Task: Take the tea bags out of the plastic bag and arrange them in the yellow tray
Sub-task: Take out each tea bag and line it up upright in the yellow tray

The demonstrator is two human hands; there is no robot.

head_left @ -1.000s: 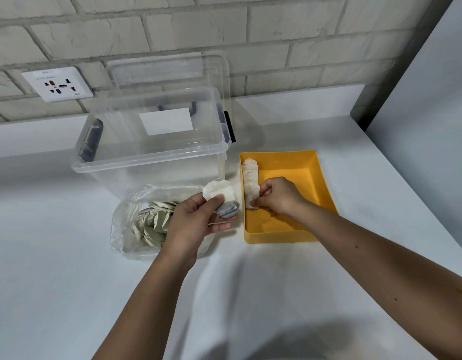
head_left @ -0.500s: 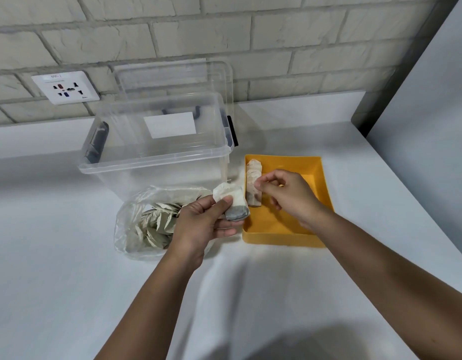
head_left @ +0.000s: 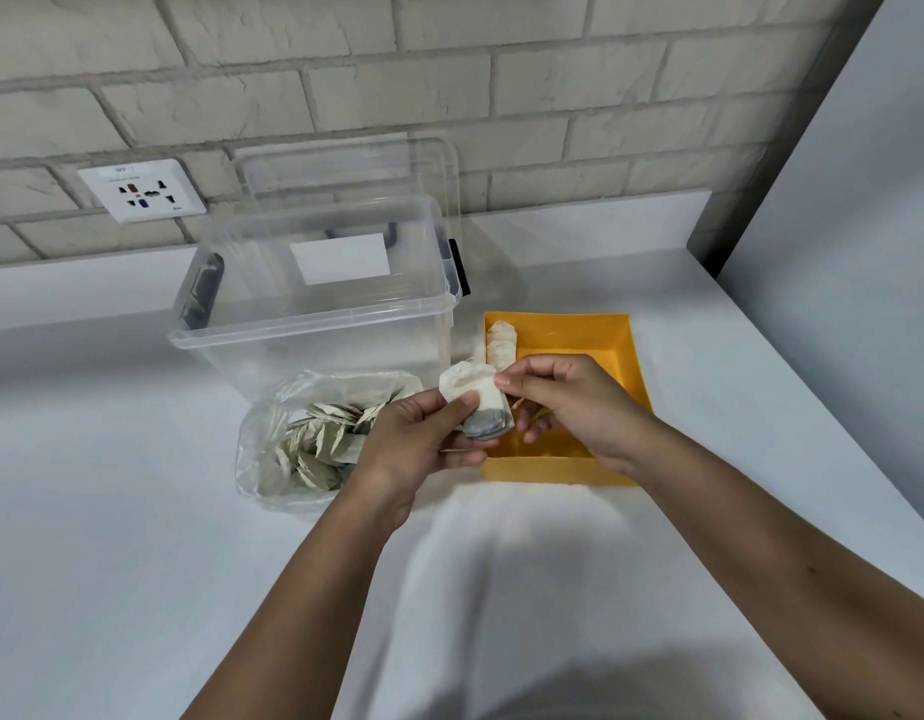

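Your left hand (head_left: pixel 413 439) grips a small stack of tea bags (head_left: pixel 475 402) above the left edge of the yellow tray (head_left: pixel 634 366), while your right hand (head_left: pixel 569 402) pinches the top bag's paper edge. They look light, soft and easily torn, so peel by the flat rim, not the filled belly.

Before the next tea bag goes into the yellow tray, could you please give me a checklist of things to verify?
1. Left hand grips the stack of tea bags: ok.
2. Right hand pinches the stack's top edge: ok.
3. Only one bag pinched: cannot tell.
4. Yellow tray has bare floor beside its row of tea bags: ok.
5. Plastic bag holds more tea bags: ok.
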